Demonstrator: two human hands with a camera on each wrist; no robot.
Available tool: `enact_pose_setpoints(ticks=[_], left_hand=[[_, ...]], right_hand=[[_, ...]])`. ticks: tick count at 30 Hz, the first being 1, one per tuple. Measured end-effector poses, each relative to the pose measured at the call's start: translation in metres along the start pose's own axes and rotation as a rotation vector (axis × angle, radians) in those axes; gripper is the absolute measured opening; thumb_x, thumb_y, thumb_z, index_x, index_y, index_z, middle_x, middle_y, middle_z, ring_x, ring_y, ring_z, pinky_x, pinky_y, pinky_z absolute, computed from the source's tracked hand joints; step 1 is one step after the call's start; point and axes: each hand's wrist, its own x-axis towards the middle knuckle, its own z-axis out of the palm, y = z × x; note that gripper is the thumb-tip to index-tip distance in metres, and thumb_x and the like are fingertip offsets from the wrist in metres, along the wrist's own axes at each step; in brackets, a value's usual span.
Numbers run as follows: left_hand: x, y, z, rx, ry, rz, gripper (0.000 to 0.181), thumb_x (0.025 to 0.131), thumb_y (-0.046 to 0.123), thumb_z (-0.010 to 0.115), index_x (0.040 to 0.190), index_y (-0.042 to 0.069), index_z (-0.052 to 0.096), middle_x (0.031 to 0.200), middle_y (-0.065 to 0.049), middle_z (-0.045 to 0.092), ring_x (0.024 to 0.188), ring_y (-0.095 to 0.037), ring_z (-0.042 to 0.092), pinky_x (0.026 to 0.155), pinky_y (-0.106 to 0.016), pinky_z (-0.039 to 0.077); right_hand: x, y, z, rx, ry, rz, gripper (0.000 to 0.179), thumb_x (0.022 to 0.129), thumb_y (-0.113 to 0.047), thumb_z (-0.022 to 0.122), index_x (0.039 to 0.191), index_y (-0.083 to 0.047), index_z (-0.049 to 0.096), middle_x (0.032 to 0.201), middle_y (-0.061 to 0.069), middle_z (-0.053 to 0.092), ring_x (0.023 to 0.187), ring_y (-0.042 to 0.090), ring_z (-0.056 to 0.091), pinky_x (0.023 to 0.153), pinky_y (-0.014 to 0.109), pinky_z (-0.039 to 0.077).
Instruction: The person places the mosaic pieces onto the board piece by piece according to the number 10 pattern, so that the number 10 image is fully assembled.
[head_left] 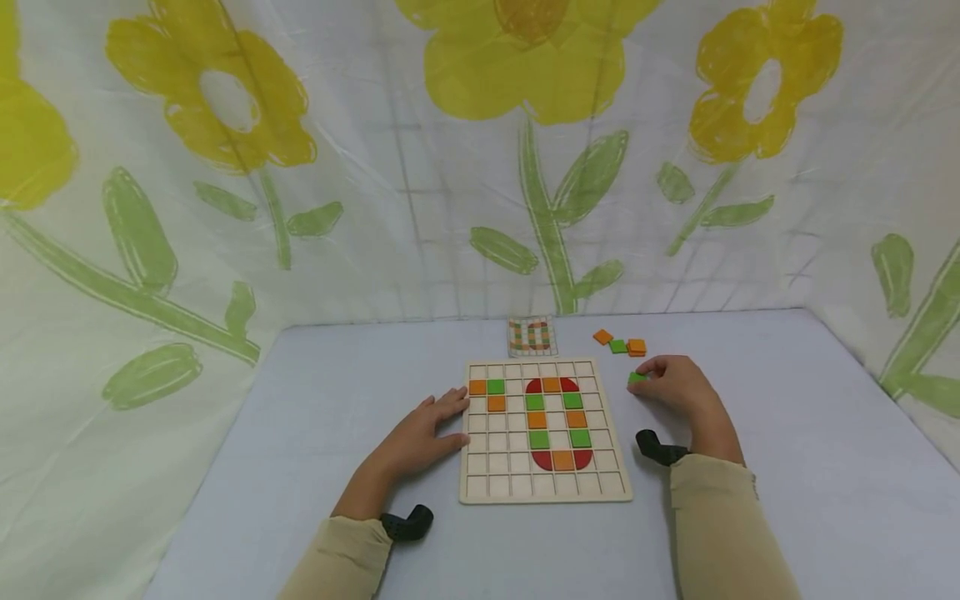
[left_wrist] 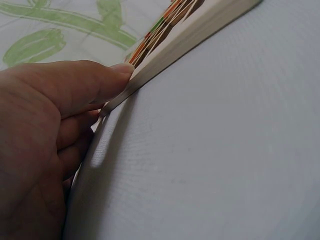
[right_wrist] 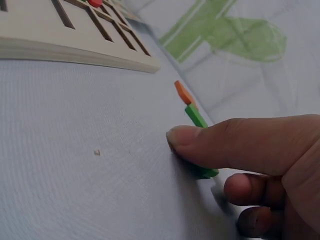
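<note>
A wooden grid board (head_left: 487, 487) lies on the table, with orange, green and red tiles set in some of its squares. At its left edge is my left hand (head_left: 425, 435), fingers extended; in the left wrist view the thumb (left_wrist: 100, 82) touches the board's side. To the right of the board, my right hand (head_left: 678, 390) pinches a green square tile (head_left: 636, 378) between thumb and fingers, close to the tabletop. The right wrist view shows that green tile (right_wrist: 206, 174) partly hidden under the thumb.
Behind the board lies a small pattern card (head_left: 532, 337) printed with a coloured grid. Loose tiles, one green (head_left: 618, 346) and several orange (head_left: 602, 337), lie beyond the right hand. A white cloth wall (head_left: 360, 275) painted with flowers stands behind the table.
</note>
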Motion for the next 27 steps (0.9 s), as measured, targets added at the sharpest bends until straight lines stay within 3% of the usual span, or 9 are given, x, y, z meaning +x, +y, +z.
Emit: enact_pose_setpoints(ticks=[6,13,23,27], left_hand=[[0.001,-0.002,0.000,0.009,-0.011,0.012,0.062,0.092,0.033,0.069,0.148,0.016,0.047,0.159,0.008,0.031,0.150,-0.017,0.025,0.125,-0.046,0.016],[0.001,-0.002,-0.001,0.008,-0.013,0.005,0.061,0.092,0.033,0.069,0.148,0.017,0.047,0.160,0.008,0.031,0.150,-0.017,0.024,0.125,-0.046,0.016],[0.000,-0.002,-0.002,-0.014,-0.014,0.001,0.061,0.092,0.032,0.069,0.147,0.017,0.048,0.159,0.009,0.031,0.150,-0.018,0.023,0.125,-0.047,0.015],[0.000,-0.002,-0.002,-0.023,-0.017,0.007,0.060,0.093,0.034,0.068,0.147,0.018,0.048,0.159,0.010,0.031,0.151,-0.019,0.022,0.125,-0.049,0.016]], right_hand=[[0.001,-0.012,0.003,0.012,-0.008,-0.048,0.050,0.082,-0.041,0.077,0.114,-0.005,0.067,0.092,0.008,0.056,0.087,0.024,0.049,0.068,0.031,0.038],[-0.008,-0.054,0.015,0.040,-0.029,-0.219,0.040,0.083,-0.035,0.077,0.110,-0.008,0.069,0.085,0.007,0.052,0.076,0.022,0.046,0.060,0.031,0.039],[-0.037,-0.131,0.074,-0.046,-0.142,-0.413,0.025,0.080,-0.026,0.081,0.100,-0.013,0.072,0.086,0.001,0.058,0.076,0.018,0.051,0.064,0.030,0.045],[-0.046,-0.147,0.096,-0.107,-0.145,-0.420,0.024,0.079,-0.028,0.082,0.097,-0.015,0.072,0.082,-0.003,0.059,0.069,0.016,0.052,0.059,0.029,0.045]])
